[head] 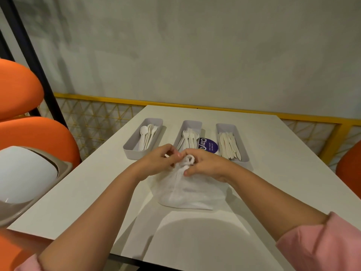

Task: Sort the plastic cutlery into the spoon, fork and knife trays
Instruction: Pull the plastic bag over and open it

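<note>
A white plastic bag [187,192] sits on the white table [273,173], its top gathered into a knot [189,160]. My left hand [159,161] and my right hand [207,165] both pinch the bag's knotted top from either side. Behind the bag stand three grey trays side by side. The left tray [134,138] holds several white spoons [147,136]. The middle tray [192,124] holds several forks [188,138]. The right tray [243,151] holds several knives [228,146]. The bag's contents are hidden.
A round purple sticker [210,146] lies on the table between the middle and right trays. A white bin with a grey rim [25,173] stands at the left beside orange chairs [35,137]. A yellow mesh railing [312,132] runs behind the table.
</note>
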{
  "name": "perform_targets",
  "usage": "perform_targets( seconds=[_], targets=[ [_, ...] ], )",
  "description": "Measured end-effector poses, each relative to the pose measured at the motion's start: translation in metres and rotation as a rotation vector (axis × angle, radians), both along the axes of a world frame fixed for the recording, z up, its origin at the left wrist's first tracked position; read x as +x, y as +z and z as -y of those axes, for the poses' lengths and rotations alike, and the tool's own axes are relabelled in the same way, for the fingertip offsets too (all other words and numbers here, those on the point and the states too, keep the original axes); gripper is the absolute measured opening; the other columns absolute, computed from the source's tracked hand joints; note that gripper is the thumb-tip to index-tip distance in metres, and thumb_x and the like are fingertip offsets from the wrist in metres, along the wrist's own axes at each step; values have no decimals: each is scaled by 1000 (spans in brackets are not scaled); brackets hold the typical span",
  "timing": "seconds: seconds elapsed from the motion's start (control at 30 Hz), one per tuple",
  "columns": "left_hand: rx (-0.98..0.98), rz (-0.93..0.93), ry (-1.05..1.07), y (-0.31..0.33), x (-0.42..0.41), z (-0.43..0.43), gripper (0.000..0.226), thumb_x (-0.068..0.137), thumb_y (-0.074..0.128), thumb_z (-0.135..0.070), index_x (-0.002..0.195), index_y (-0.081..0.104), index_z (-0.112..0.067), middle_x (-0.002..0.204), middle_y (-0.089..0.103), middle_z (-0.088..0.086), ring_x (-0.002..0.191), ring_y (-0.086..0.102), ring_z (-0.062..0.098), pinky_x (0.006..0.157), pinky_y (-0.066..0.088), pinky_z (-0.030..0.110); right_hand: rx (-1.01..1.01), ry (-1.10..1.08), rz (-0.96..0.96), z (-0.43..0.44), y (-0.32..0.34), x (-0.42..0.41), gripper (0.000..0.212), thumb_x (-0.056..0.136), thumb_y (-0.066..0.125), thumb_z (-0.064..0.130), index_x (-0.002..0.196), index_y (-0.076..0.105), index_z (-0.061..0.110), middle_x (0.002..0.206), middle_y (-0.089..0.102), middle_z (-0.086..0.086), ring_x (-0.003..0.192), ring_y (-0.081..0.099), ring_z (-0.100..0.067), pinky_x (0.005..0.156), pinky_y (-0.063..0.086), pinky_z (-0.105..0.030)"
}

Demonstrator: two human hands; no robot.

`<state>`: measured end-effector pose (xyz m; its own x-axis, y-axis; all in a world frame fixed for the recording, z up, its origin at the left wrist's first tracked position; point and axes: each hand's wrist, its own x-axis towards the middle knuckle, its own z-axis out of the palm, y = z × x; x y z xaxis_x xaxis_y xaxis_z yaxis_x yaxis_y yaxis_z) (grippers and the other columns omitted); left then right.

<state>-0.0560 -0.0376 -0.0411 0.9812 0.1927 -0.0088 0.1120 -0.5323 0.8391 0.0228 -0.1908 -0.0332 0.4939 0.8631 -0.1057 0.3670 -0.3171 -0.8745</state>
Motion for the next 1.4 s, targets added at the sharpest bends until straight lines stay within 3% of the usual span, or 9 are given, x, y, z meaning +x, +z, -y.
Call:
perform_targets(
  seconds=[0.1, 0.3, 0.6, 0.67, 0.73, 0.87, 1.03, 1.23, 1.4],
  targets=[
    [-8, -112, -88, -6, -4, -4, 33, 82, 64, -46, 105, 59, -23, 83, 52, -7, 77, 47, 10, 72, 37, 22, 187, -39, -122, 5, 3, 3, 40, 76, 61, -16, 96, 58, 18, 91, 59, -3, 88, 58, -14, 80, 49, -23],
    [34, -63, -114, 0, -5, -4, 19, 79, 73, -28, 67, 60, -20, 59, 34, -3, 59, 32, 12, 60, 27, 25, 410, -146, -287, 20, 2, 7, 46, 76, 55, -22, 95, 60, 20, 80, 58, -2, 76, 57, -12, 69, 47, -22],
    [-92, -35, -240, 17, -8, 15, 34, 83, 67, -28, 103, 62, -2, 106, 65, 17, 96, 62, 23, 95, 47, 42, 627, -223, -276, 15, 18, 3, 21, 89, 55, 3, 80, 67, 17, 70, 69, 8, 68, 62, -8, 67, 51, -19],
    [-160, 5, -254, 20, -6, 20, 6, 88, 63, -15, 90, 65, -10, 88, 70, 2, 87, 65, 17, 83, 53, 29, 708, -250, -285, 13, 28, 3, 22, 90, 53, 2, 89, 66, 19, 78, 68, 7, 74, 62, -9, 69, 50, -22],
    [-272, 99, -199, 23, -4, 23, 19, 89, 59, -8, 76, 62, -20, 70, 66, -13, 72, 62, 4, 70, 48, 16, 752, -221, -324, 15, 30, 6, 33, 88, 55, 1, 111, 57, 25, 97, 62, 3, 86, 60, -13, 74, 48, -28],
    [-515, 224, -88, 27, -1, 20, 17, 87, 58, -1, 90, 61, -17, 69, 68, -10, 67, 63, 7, 65, 47, 17, 318, -143, -205, 23, 12, 5, 87, 75, 74, 4, 142, 26, 34, 129, 52, -2, 113, 57, -18, 92, 50, -29],
    [-773, 285, -12, 29, 1, 15, 17, 89, 55, -3, 95, 62, -17, 66, 65, -4, 67, 63, 10, 65, 52, 21, 203, -214, -205, 21, 0, 7, 37, 92, 57, 27, 127, 56, 15, 122, 64, -3, 119, 57, -21, 107, 41, -38],
    [-918, 336, 15, 29, 1, 13, 24, 88, 53, 2, 100, 62, -17, 68, 66, -2, 62, 66, 7, 62, 54, 18, 366, -105, -461, 22, 18, 3, 55, 85, 36, 58, 114, 64, 21, 118, 65, -3, 110, 59, -18, 102, 43, -35],
    [-1028, 384, 61, 28, 1, 13, 28, 88, 50, 4, 101, 62, -18, 72, 62, 1, 66, 66, 9, 65, 56, 19, 287, -141, -119, 17, 14, -2, 14, 88, 62, 17, 98, 69, 13, 93, 69, -2, 85, 64, -15, 79, 51, -27]
  ],
)
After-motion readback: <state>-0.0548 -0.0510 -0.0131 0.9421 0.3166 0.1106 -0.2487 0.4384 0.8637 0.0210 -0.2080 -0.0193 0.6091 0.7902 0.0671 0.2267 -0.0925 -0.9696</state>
